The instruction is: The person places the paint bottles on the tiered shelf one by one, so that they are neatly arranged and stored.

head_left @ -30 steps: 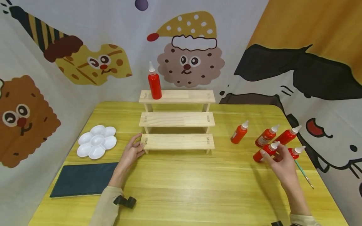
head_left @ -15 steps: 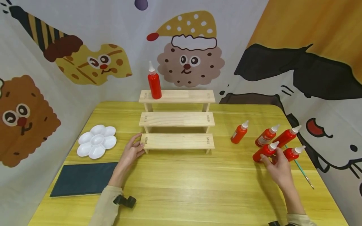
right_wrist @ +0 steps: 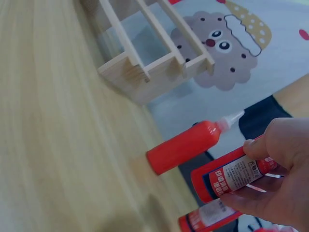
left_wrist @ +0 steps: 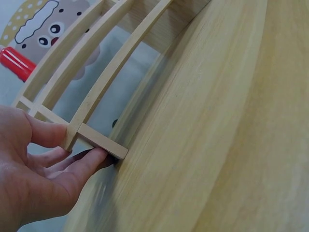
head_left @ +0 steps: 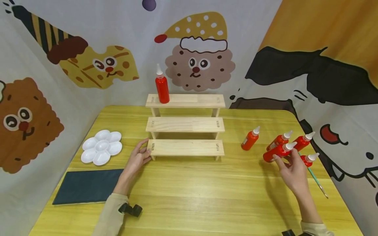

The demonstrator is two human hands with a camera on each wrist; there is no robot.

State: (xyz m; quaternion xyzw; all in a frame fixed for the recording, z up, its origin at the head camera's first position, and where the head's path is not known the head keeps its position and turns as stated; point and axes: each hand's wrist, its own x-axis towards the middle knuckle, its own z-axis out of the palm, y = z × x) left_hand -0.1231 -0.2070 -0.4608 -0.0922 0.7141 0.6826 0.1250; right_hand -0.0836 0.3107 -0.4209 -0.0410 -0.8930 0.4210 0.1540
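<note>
My left hand holds the left end of the bottom tier of a three-step wooden stand; in the left wrist view the thumb lies on the plank's end and the fingers are at the leg. With my right hand I grip a red squeeze bottle with a white nozzle, raised and tilted among similar bottles. Its printed label shows in the right wrist view. One red bottle stands upright on the top tier's left end.
Right of the stand is a lone red bottle; several more, such as the rear one, surround my right hand. A thin paintbrush lies beside them. At left are a white flower-shaped palette and a dark flat board.
My right hand has lifted its red bottle slightly, so it now overlaps the bottle behind it. The left hand and the stand keep their places.
</note>
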